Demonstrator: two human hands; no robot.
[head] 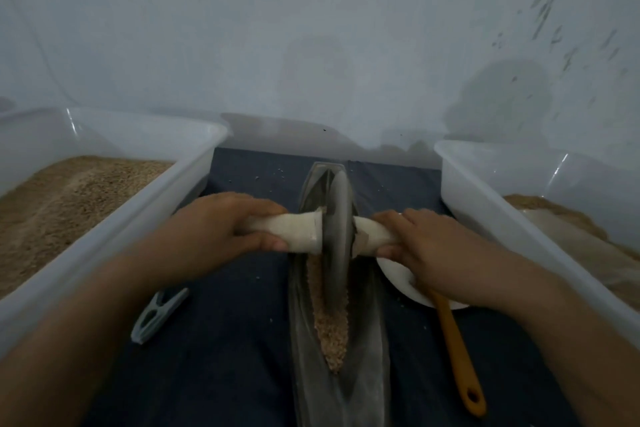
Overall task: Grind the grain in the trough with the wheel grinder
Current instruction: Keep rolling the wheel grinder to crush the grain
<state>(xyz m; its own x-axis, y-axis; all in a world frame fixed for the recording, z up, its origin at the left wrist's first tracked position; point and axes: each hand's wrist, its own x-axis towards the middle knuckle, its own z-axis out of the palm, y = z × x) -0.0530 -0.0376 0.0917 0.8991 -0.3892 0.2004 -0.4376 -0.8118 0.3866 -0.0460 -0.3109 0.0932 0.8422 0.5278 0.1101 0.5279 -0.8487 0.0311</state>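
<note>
My left hand [221,222] and right hand [420,246] clench wrapped handles, keeping wheel grinder [337,239] upright in trough [367,340] over grain [332,333]

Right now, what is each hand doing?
Left hand: grips the left handle of the wheel grinder.
Right hand: grips the right handle.

Dim light — scuffed pale wall [311,28], dark cloth [225,340] underfoot.

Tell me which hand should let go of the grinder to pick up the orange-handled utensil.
Right. The right hand grips the white-wrapped handle directly above the white bowl and orange-handled utensil; the left hand is across the dark metal trough.
</note>
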